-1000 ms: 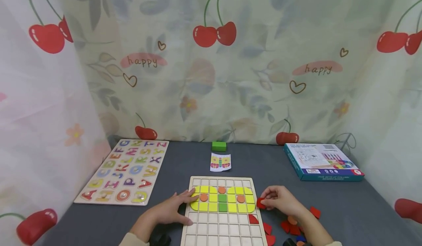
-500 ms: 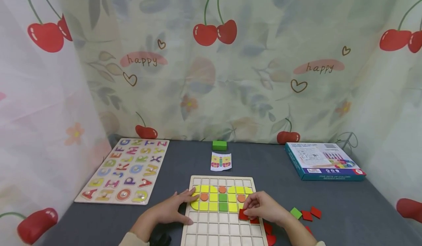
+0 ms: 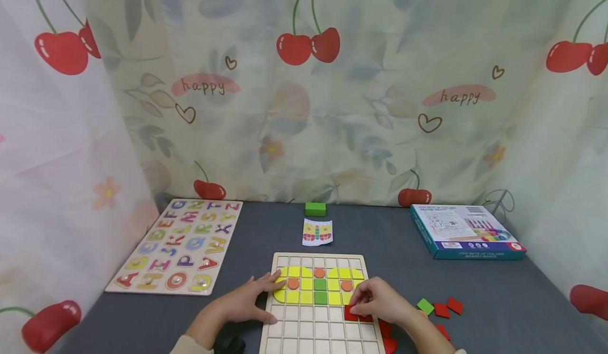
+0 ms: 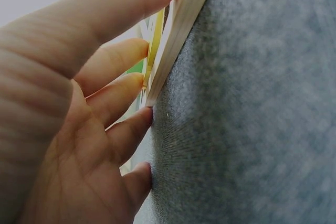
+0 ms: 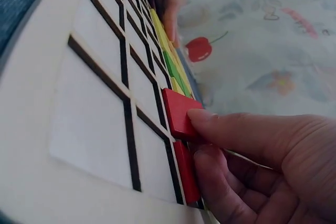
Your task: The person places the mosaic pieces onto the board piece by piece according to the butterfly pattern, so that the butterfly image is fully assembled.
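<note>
A wooden grid board (image 3: 268, 333) lies in front of me, with yellow tiles (image 3: 293, 297), green squares (image 3: 321, 291) and orange discs (image 3: 320, 273) in its upper rows. My right hand (image 3: 380, 302) pinches a red square tile (image 5: 177, 113) between thumb and index finger, at a cell below the yellow rows. Beside that tile, towards the board's right edge, sits another red piece (image 5: 186, 170), partly covered by the fingers. My left hand (image 3: 244, 300) rests on the board's left edge with fingers spread, some of them touching the yellow tiles.
Loose red tiles (image 3: 442, 310) and a green tile (image 3: 425, 306) lie right of the board, some hidden by the right forearm. A small pattern card (image 3: 317, 232), a green block (image 3: 315, 209), an alphabet board (image 3: 176, 248) and a flat box (image 3: 467, 232) stand farther back.
My right hand has carried the red square tile leftward from beyond the board's right edge, then lowered it at a cell left of the other red piece. The left hand stays put.
</note>
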The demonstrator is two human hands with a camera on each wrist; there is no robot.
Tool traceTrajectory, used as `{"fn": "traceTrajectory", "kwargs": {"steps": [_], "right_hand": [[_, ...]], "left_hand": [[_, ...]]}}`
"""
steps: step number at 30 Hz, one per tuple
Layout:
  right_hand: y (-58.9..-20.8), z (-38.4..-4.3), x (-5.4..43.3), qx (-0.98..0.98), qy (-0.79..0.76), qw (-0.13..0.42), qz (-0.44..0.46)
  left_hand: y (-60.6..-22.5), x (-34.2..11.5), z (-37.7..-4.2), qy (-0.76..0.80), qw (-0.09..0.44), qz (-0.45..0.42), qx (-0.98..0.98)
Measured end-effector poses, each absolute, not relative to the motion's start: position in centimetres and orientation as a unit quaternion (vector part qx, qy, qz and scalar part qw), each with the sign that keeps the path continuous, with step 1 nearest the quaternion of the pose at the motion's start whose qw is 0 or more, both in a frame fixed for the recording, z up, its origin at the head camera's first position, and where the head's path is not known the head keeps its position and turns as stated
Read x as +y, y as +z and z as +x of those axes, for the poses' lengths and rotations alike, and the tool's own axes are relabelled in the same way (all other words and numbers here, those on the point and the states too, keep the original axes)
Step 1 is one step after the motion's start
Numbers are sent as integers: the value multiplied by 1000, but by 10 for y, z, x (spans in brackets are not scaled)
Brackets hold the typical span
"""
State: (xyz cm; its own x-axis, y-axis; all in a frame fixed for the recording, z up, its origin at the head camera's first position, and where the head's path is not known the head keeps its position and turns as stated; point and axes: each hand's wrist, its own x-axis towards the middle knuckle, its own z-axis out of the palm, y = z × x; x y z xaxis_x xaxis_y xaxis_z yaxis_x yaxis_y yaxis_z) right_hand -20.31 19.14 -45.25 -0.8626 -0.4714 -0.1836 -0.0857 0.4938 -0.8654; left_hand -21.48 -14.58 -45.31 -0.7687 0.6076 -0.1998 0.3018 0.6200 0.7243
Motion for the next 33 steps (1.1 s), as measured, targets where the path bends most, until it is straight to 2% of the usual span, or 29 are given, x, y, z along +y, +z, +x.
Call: {"fn": "traceTrajectory", "kwargs": {"steps": [6, 12, 19, 33], "right_hand": [[-454, -202, 190, 854, -455, 185, -174], [-452, -199, 203, 845, -472, 198, -152], [-441, -189, 236, 827, -504, 209, -134], [-444, -166, 309, 837, -496, 209, -97]], "left_hand": [[-454, -145, -214, 352, 220, 259, 872], [-456, -145, -215, 349, 223, 256, 873], [-456, -145, -216, 340, 218, 245, 882], [-456, -145, -216, 349, 221, 245, 878]]}}
